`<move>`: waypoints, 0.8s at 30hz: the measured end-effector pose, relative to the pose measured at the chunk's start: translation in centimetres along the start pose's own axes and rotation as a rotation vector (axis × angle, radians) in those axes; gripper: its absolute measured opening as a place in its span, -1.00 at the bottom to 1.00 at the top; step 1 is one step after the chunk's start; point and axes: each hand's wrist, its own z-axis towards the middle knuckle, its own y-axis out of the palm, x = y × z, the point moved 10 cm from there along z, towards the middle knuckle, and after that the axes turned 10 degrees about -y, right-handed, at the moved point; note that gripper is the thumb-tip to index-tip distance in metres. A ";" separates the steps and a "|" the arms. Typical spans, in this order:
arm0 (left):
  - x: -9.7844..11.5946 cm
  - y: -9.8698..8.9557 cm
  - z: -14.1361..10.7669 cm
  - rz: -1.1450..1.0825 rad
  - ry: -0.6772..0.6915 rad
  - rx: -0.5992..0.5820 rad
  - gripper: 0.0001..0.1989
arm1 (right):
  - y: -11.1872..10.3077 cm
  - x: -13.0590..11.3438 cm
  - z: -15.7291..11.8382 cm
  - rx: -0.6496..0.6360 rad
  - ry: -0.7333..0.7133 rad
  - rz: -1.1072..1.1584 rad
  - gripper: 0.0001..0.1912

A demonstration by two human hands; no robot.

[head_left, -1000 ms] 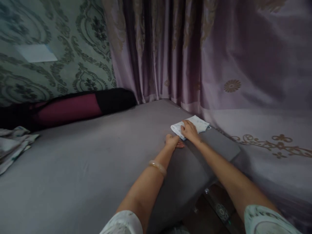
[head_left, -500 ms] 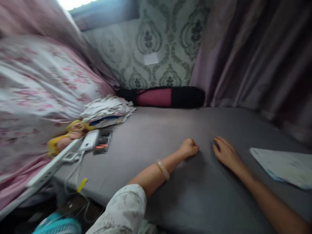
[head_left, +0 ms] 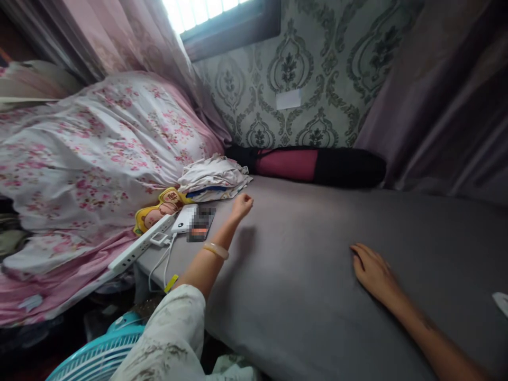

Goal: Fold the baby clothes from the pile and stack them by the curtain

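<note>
My left hand [head_left: 242, 205], a pale bangle [head_left: 216, 251] around its forearm, is raised over the grey sheet [head_left: 301, 238] close to a pile of folded white clothes [head_left: 214, 177]. Its fingers are curled together; whether anything is inside them is hidden. My right hand [head_left: 373, 271] lies palm down on the sheet, fingers stretched out and holding nothing. Left of my left forearm are a phone [head_left: 203, 224] with a blurred screen, a white power bank [head_left: 184, 218] and a white power strip [head_left: 143, 243] with cables.
A long black and dark red bag [head_left: 293, 165] lies against the patterned wall. A yellow cartoon cushion [head_left: 153, 218] sits beside floral bedding [head_left: 119, 143]. Below the bed's left edge stands a turquoise fan [head_left: 107, 352]. Something white [head_left: 500, 302] shows at the right edge.
My left hand has moved left and away from me, from beside the right hand towards the folded clothes. The view has turned right less than it has left, and the white cloth is mostly out of sight.
</note>
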 end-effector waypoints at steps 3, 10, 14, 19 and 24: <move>-2.6 -4.7 2.5 0.032 -0.056 0.112 -0.82 | 0.2 -0.1 -0.4 0.020 0.005 0.009 -0.52; -5.7 -15.2 7.1 0.151 -0.149 0.340 -0.76 | -0.1 -0.5 -0.4 -0.001 0.018 -0.008 -0.52; -6.9 -19.6 9.1 0.330 -0.173 0.458 -0.72 | -0.1 -0.6 -0.4 -0.010 0.020 -0.010 -0.53; -8.2 -22.1 11.2 0.473 -0.194 0.511 -0.63 | 0.0 -0.6 -0.5 -0.010 0.028 0.004 -0.51; -9.8 -21.9 12.7 0.467 -0.312 0.411 -0.50 | 0.1 -0.4 -0.6 -0.013 0.038 -0.010 -0.50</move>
